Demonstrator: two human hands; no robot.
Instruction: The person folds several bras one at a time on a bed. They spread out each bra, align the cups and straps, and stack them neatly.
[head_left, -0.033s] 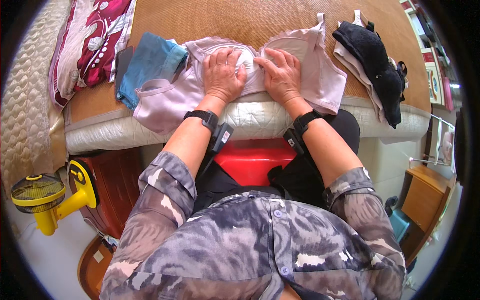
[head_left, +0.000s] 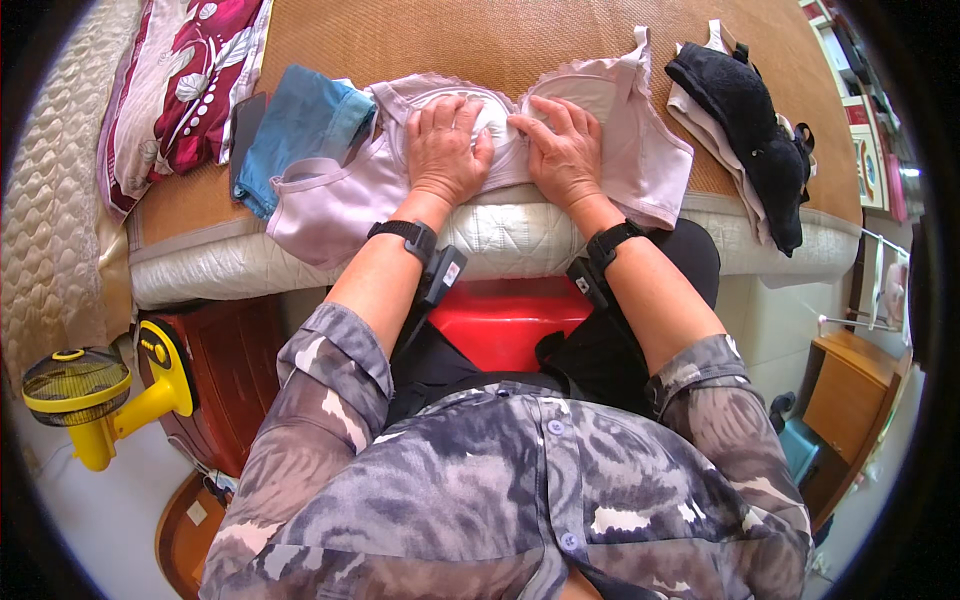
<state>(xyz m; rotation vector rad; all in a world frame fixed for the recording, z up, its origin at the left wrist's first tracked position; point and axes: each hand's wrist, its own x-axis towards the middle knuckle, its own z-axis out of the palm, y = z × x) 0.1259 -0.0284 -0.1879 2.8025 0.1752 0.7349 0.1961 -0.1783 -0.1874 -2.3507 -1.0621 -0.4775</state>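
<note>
A pale pink bra (head_left: pixel 640 150) lies spread at the bed's near edge, the white inner sides of its cups facing up. My left hand (head_left: pixel 447 150) rests on the left cup, fingers stretched out over the lining. On the right cup lies my right hand (head_left: pixel 563 150), its fingers apart and its index finger pointing toward the middle of the bra. Both hands press on the cloth without gripping it. The left wing of the bra reaches toward a folded blue garment (head_left: pixel 300 125). A black bra (head_left: pixel 740 130) sits to the right, on top of a pale one (head_left: pixel 715 150).
A brown woven mat (head_left: pixel 400 40) covers the mattress (head_left: pixel 500 235). Folded maroon patterned bedding (head_left: pixel 190 90) is at the far left, near a dark flat object (head_left: pixel 243 130). Below stand a yellow fan (head_left: pixel 90 400), a red stool (head_left: pixel 505 325) and a wooden cabinet (head_left: pixel 850 400).
</note>
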